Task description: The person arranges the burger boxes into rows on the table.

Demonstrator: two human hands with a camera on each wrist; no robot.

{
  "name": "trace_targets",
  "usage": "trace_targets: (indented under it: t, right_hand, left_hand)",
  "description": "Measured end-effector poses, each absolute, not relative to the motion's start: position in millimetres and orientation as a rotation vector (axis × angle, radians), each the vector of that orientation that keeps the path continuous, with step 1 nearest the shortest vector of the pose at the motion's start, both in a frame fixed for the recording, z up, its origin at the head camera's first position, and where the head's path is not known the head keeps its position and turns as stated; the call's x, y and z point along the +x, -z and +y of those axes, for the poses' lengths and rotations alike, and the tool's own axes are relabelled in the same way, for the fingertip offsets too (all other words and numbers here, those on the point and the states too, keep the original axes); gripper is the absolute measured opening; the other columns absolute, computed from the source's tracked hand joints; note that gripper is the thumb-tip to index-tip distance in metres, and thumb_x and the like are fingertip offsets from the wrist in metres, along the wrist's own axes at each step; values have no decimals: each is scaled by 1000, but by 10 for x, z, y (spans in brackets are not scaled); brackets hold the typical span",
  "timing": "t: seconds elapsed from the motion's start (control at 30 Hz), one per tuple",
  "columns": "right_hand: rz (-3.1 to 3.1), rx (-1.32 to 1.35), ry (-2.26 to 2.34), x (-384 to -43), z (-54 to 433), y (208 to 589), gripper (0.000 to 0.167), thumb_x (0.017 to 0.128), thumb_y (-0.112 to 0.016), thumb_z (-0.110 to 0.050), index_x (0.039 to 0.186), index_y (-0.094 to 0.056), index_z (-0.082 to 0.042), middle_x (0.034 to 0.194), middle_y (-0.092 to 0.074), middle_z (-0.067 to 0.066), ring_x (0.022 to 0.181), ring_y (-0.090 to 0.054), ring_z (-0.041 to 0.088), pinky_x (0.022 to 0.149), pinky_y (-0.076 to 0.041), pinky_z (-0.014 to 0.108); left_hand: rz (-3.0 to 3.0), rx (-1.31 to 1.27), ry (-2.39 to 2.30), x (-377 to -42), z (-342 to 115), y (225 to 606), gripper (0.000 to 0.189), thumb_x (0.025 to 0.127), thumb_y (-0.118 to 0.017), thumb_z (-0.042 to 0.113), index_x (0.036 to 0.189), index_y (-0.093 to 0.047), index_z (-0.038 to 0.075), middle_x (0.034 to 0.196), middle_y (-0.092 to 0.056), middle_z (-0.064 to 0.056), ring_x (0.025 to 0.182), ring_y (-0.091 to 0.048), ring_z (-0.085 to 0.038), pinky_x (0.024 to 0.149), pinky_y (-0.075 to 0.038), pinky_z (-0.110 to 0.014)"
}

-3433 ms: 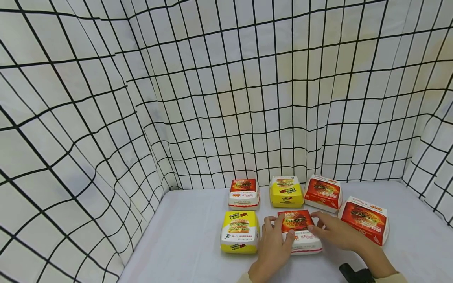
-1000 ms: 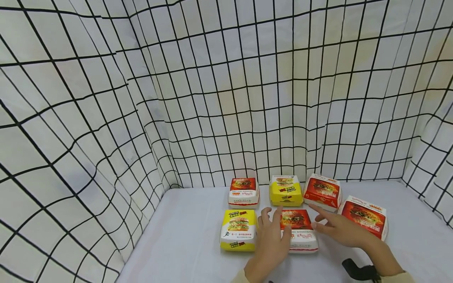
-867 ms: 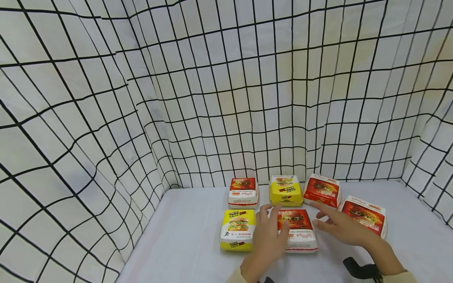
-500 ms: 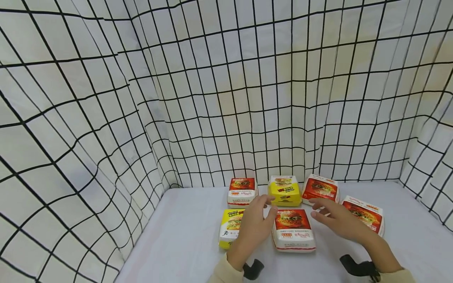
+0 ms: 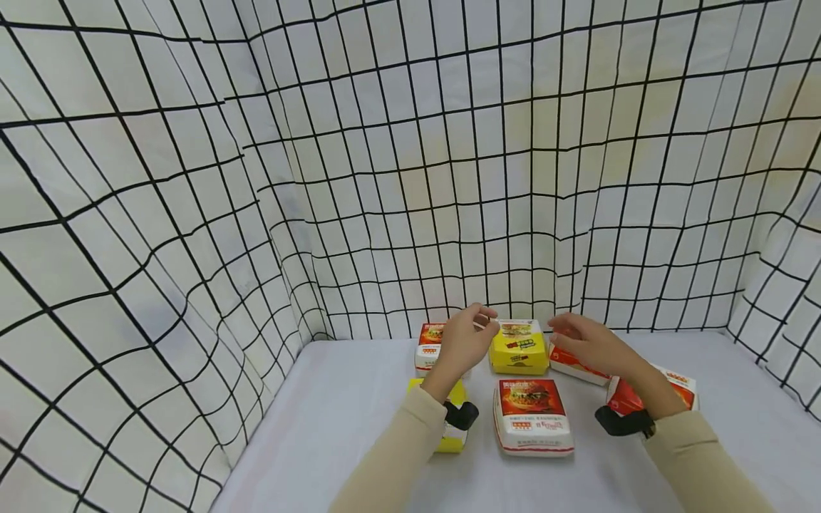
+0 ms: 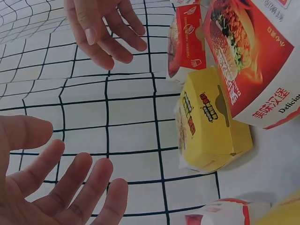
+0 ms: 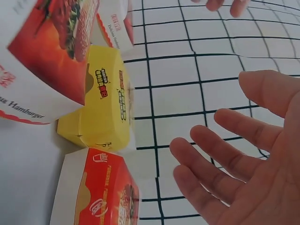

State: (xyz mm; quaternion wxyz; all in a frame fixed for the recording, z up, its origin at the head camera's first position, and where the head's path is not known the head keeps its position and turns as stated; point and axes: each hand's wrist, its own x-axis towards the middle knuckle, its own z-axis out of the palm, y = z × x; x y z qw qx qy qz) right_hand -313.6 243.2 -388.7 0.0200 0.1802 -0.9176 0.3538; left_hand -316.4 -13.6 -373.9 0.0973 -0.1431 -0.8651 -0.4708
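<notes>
Back left: red-and-white hamburger carton [image 5: 428,350], partly behind the left hand [image 5: 463,343]. Front left: yellow-and-white burger carton [image 5: 452,444], partly hidden by the left sleeve [image 5: 391,456] and wrist. Left hand: up in the air, fingers apart and loosely bent, nothing held. Back middle, between the hands: yellow burger carton [image 5: 519,349], flat on the white tablecloth [image 5: 308,434]; nearest to both hands, touched by neither per wrist views. In front of it, apart: front-centre hamburger carton [image 5: 532,419], red and white, no hand on it. Right hand [image 5: 589,343]: also raised, fingers spread, nothing held. Partly covered by right hand and forearm: back-right red carton [image 5: 573,365], then far-right red carton [image 5: 622,397], both sitting at an angle.

Handling, my judgement: the gap between hands looks wide enough for the yellow carton. A good two-sided hold wants both hands lowered evenly, fingers flat to opposite walls, light pressure; thin card probably dents. Back-right carton is just beside it, so right fingertips could nudge that. Left sleeve should clear the front-left carton.
</notes>
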Motion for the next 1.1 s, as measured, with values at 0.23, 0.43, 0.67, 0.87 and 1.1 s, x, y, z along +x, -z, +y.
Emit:
trace_targets:
  t: [0.23, 0.43, 0.67, 0.87, 1.1]
  right_hand:
    - [-2957, 522, -1122, -3490, 2249, 3849, 52, 106, -54, -37, 143, -50, -1, 140, -56, 26, 128, -55, 46, 100, -50, 59]
    - [-3012, 429, -1140, -3759, 2155, 3929, 54, 105, -53, -34, 144, -45, 1, 145, -49, 31, 132, -50, 49, 104, -45, 64]
    - [-3016, 469, -1048, -4020, 2111, 4091, 52, 104, -56, -24, 144, -44, 8, 141, -49, 35, 131, -49, 51, 105, -44, 63]
    - [-3032, 497, -949, -4093, 2087, 4160, 47, 103, -56, -16, 141, -45, 10, 138, -49, 35, 129, -50, 48, 106, -44, 61]
    - [-3118, 413, -815, -4138, 2104, 4189, 48, 103, -57, -19, 141, -45, 7, 140, -44, 36, 120, -54, 43, 104, -44, 61]
  left_hand:
    - [-2619, -231, 1510, -3470, 24, 3810, 17, 98, -68, 25, 113, -70, 17, 105, -69, -4, 84, -61, -16, 67, -49, -29]
    - [-2701, -81, 1552, -3642, 144, 3929, 19, 95, -71, 26, 111, -70, 17, 99, -66, -3, 81, -59, -17, 68, -46, -32]
    - [-2903, -163, 1170, -3678, 214, 4054, 35, 94, -74, 26, 123, -67, 9, 119, -69, -12, 91, -64, -23, 76, -53, -38]
    - [-3006, -137, 947, -3664, 270, 4144, 45, 91, -75, 30, 129, -66, 8, 131, -62, -17, 110, -64, -30, 88, -55, -44]
    - [-3016, -80, 905, -3653, 302, 4139, 48, 94, -72, 35, 132, -63, 7, 128, -62, -18, 112, -64, -32, 93, -54, -47]
